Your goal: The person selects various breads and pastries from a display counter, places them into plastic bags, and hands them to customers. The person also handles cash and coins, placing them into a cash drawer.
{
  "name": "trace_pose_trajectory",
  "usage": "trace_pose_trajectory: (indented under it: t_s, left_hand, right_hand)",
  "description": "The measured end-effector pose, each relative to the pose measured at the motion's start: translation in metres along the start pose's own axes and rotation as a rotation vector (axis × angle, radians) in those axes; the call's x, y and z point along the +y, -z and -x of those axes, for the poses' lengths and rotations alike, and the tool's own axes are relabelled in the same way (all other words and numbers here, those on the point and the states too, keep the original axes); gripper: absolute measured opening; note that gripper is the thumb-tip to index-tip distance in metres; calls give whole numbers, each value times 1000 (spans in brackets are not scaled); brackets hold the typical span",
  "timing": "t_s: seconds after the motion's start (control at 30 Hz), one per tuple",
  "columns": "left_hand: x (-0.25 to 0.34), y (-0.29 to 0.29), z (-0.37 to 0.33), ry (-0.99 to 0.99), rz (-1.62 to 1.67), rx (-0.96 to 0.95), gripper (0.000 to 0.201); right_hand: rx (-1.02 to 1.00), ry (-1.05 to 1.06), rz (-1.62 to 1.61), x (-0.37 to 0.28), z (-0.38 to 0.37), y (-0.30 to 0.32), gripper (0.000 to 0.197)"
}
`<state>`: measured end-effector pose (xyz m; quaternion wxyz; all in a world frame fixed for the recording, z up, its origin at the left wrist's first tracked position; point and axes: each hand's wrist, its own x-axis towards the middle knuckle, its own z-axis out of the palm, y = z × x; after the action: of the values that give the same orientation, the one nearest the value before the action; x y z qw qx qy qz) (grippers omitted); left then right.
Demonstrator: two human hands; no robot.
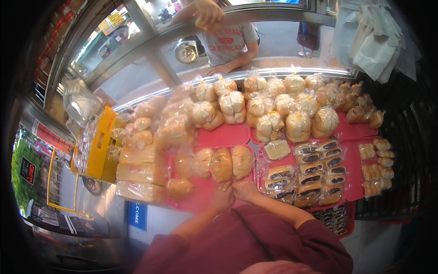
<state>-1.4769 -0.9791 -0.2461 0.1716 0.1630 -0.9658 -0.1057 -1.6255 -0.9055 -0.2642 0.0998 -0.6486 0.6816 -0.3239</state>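
Note:
My left hand (223, 197) and my right hand (246, 191) come together at the near edge of a red tray (207, 203), almost touching. Both look closed, fingers curled; whatever they may hold is too small or hidden to make out. Just beyond my fingers lies a browned bread loaf (222, 165) in clear plastic. Next to it on the right sits a paler wrapped loaf (242, 161). A smaller wrapped loaf (204, 162) is at its left, and a round bun (179, 188) lies nearer the tray's left side.
Bagged bread (298, 126) lines the back by the window. Dark-filled rolls (311, 168) and small bun packs (372, 171) stand right. Long wrapped loaves (140, 172) and a yellow crate (101, 148) are left. Plastic bags (376, 41) hang at upper right. A person (228, 43) leans outside.

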Motion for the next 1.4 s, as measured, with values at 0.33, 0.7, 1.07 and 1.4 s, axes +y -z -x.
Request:
trace_pose_trajectory:
  t_s: [0.33,0.7,1.07,1.4]
  left_hand:
    - [-1,-2,0,-14,-32,27,35]
    - [-1,-2,1,19,9,7,37]
    - [-2,-3,-1,33,10,-58,37]
    - [-7,-3,2,61,-38,-132,38]
  right_hand:
    - [-6,4,17,0,-1,4,16]
    - [8,-20,-12,2,0,-2,16]
    - [-10,-13,-10,0,-1,2,14]
    - [-134,-86,60,-10,-7,12,16]
